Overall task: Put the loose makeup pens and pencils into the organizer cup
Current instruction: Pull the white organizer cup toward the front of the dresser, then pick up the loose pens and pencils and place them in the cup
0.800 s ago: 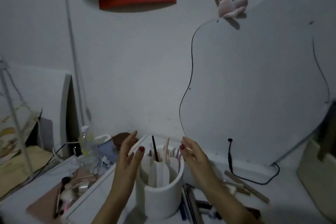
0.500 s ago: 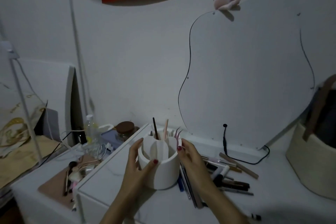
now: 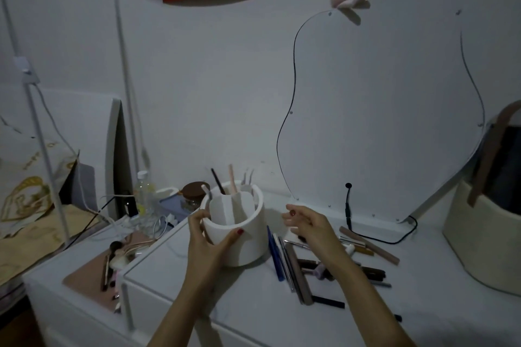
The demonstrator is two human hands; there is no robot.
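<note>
A white round organizer cup [image 3: 248,236] with inner dividers stands on the white dresser top [image 3: 253,304]. A few pens and brushes stick up from its back compartments. My left hand [image 3: 208,245] is wrapped around the cup's left and front wall. My right hand [image 3: 307,225] hovers just right of the cup, fingers apart and holding nothing. Several loose makeup pens and pencils [image 3: 293,267] lie scattered on the dresser top under and to the right of that hand, among them a blue pen [image 3: 275,255] and a brown pencil [image 3: 369,245].
A wavy-edged mirror [image 3: 380,107] leans on the wall behind, its black cable [image 3: 349,211] trailing onto the top. A cream basket [image 3: 485,236] stands at the right edge. A lower shelf at left holds brushes on a pink mat [image 3: 93,273], a bottle [image 3: 143,191] and a jar [image 3: 194,194].
The view tilted down. My left hand stayed gripped on the cup; my right hand let go of the cup's right side and moved away to the right, above the loose pens.
</note>
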